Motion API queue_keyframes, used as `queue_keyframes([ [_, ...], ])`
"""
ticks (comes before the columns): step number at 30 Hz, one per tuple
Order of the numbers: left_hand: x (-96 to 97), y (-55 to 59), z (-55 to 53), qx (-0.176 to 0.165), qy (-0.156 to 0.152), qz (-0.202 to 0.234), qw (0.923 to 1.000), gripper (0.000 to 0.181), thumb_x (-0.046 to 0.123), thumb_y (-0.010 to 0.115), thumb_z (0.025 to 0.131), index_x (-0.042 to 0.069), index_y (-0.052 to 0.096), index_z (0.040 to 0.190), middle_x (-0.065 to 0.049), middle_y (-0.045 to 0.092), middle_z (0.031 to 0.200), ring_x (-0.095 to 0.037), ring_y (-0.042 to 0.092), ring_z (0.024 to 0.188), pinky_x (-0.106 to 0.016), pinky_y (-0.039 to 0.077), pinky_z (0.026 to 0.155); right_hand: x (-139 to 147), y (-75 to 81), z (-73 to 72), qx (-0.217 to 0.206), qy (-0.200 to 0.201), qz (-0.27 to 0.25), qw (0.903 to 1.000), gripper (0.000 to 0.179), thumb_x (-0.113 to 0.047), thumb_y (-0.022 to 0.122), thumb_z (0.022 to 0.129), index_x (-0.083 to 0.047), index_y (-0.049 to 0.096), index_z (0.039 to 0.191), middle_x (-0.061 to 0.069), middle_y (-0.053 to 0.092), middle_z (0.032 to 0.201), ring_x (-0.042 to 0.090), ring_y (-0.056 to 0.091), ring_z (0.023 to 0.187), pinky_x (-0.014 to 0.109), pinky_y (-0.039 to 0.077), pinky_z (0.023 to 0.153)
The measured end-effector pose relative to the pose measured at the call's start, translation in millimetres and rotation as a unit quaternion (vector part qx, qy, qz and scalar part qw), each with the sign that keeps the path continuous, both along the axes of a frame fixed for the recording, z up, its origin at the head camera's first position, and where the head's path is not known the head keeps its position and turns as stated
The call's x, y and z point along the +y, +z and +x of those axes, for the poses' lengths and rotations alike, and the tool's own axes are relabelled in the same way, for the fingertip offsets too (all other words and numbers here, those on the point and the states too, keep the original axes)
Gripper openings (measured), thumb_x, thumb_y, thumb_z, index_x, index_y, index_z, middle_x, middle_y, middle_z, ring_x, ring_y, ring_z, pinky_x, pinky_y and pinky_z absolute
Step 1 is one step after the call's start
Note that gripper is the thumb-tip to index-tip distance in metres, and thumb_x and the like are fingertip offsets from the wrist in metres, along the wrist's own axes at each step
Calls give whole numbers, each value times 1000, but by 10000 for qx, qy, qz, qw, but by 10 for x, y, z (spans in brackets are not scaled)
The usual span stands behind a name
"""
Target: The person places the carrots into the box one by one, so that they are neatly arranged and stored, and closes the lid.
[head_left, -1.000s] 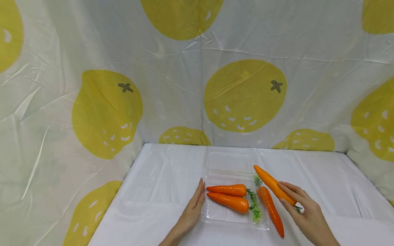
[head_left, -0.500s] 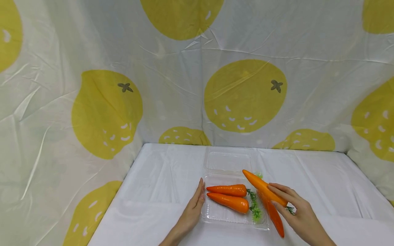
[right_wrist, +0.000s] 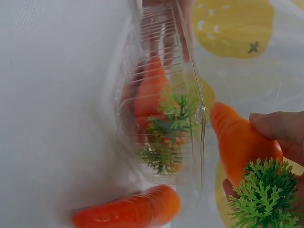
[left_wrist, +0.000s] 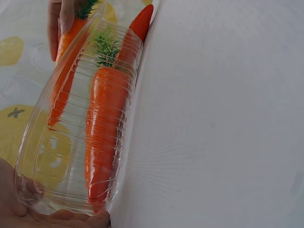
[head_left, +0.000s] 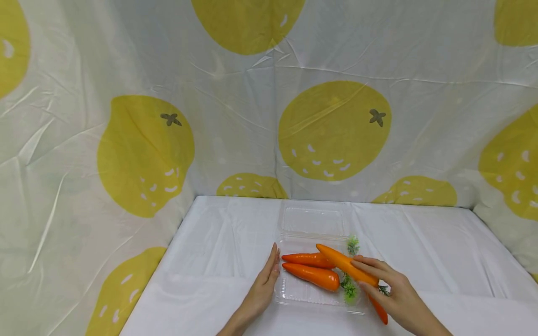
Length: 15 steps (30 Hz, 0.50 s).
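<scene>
My right hand (head_left: 388, 287) grips an orange carrot (head_left: 342, 263) with leafy green top; its tip slants over the right part of a clear plastic box (head_left: 294, 296). In the right wrist view the held carrot (right_wrist: 240, 142) is above the box's rim, between thumb and fingers. Two redder carrots lie in the box, the nearer carrot (head_left: 313, 276) fully visible, the farther carrot (head_left: 302, 259) partly covered by the held one. My left hand (head_left: 262, 282) rests against the box's left wall, its fingers extended. Another carrot (right_wrist: 128, 209) lies outside, along the box's right side.
The box's clear lid (head_left: 313, 219) is folded back flat behind it. White cloth (head_left: 222, 242) covers the table. A lemon-print curtain (head_left: 235, 140) hangs behind and at the sides. Green leaves (head_left: 353, 245) of the outside carrot show by the box's back right corner.
My right hand has carried the held carrot leftward and slightly lower in the head view, from beyond the outside carrot to over the box. My left hand and the box stay in place.
</scene>
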<state>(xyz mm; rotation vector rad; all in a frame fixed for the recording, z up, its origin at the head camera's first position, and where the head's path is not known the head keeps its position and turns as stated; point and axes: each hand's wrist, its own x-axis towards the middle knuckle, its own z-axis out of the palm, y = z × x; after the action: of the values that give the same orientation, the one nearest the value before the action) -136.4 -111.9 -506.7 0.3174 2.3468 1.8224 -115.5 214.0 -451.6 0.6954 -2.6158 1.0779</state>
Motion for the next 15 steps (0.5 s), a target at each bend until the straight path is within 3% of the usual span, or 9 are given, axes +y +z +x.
queue_keyframes([
  [6, -4, -13, 3, -15, -6, 9, 10000, 61, 24, 32, 115, 16, 4, 168, -17, 16, 173, -36, 21, 160, -50, 20, 125, -57, -59, -24, -132, 112, 111, 9998, 45, -20, 78, 92, -30, 69, 136, -2, 65, 140, -11, 50, 130, 9, 52, 95],
  [11, -2, -19, -5, -39, -12, 109, 9999, 60, 24, 32, 115, 18, 4, 168, -17, 16, 173, -36, 20, 160, -50, 18, 125, -123, -59, -34, -226, 177, 147, 9995, 43, -25, 76, 94, -32, 68, 136, -8, 66, 138, -5, 55, 128, 13, 55, 95],
  [15, -4, -27, -11, -14, -16, 151, 9999, 60, 23, 32, 115, 18, 4, 168, -17, 16, 173, -36, 20, 160, -50, 18, 125, -182, -51, -41, -347, 375, 26, 9987, 42, -25, 75, 95, -31, 68, 136, -4, 67, 137, -4, 57, 126, 13, 55, 94],
])
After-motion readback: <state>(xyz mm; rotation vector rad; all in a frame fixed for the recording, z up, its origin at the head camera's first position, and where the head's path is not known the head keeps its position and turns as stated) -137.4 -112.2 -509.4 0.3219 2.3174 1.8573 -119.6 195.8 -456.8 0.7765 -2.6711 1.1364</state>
